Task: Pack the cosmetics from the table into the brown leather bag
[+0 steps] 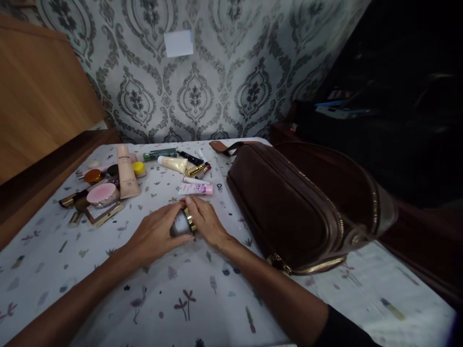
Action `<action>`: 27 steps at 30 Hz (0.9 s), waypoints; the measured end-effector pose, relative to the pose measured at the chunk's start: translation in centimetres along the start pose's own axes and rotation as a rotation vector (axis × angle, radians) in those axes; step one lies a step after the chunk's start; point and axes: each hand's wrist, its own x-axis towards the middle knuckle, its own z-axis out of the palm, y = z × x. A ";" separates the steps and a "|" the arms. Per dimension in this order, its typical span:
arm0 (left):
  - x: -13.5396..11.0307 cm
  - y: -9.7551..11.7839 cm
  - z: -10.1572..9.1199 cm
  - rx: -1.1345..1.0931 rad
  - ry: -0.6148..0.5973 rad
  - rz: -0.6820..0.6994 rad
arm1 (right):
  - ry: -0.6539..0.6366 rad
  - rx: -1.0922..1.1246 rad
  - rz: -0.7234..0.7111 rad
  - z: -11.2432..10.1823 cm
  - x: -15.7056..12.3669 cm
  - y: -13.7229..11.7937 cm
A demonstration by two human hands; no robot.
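Observation:
Between my two hands is a small grey cosmetic jar [180,224] with a gold lid, tipped on its side. My left hand [155,231] wraps round the grey body, thumb below and fingers above. On the gold lid side, my right hand [205,220] is closed over the rim, its fingers partly hiding the lid. Just beyond my fingers lies a small pink and white tube [197,189]. To the right of my right hand stands a brown leather toiletry bag [285,202] with gold zips; its top flap is unzipped and folded back.
At the left lies a cluster of makeup: a beige tube [127,173], a pink compact [102,193], an orange-lidded jar [93,176] and a yellow-lidded jar [139,168]. Farther back are a green tube [161,153], a cream tube [172,164] and gold lipsticks [195,169]. Patterned wallpaper [195,91] rises behind the table.

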 end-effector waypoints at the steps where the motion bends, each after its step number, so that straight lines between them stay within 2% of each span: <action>1: -0.1 -0.1 0.2 -0.026 0.010 -0.010 | 0.001 0.001 0.001 0.1 -0.1 -0.1; 4: -0.1 -0.3 0.9 -0.067 0.067 -0.028 | 0.006 -0.008 0.014 0.3 -0.3 -0.3; 8: -0.2 -0.7 1.5 -0.053 0.218 -0.033 | -0.028 -0.004 0.069 0.1 -0.4 -1.2; 13: -0.3 -0.6 1.3 -0.010 0.357 0.108 | -0.077 0.008 0.151 -1.4 -1.0 -3.5; 17: 0.0 0.2 0.8 -0.055 0.454 0.193 | -0.104 -0.019 0.078 -3.4 -1.4 -5.8; 20: 0.6 1.4 -0.3 -0.228 0.428 0.109 | -0.099 -0.092 -0.003 -5.2 -1.5 -7.6; 24: 1.5 3.4 -2.1 -0.506 0.265 -0.004 | -0.136 -0.219 -0.044 -7.6 -1.6 -10.2; 27: 1.9 4.8 -2.6 -0.559 0.321 -0.039 | -0.170 -0.262 -0.093 -9.1 -1.6 -11.8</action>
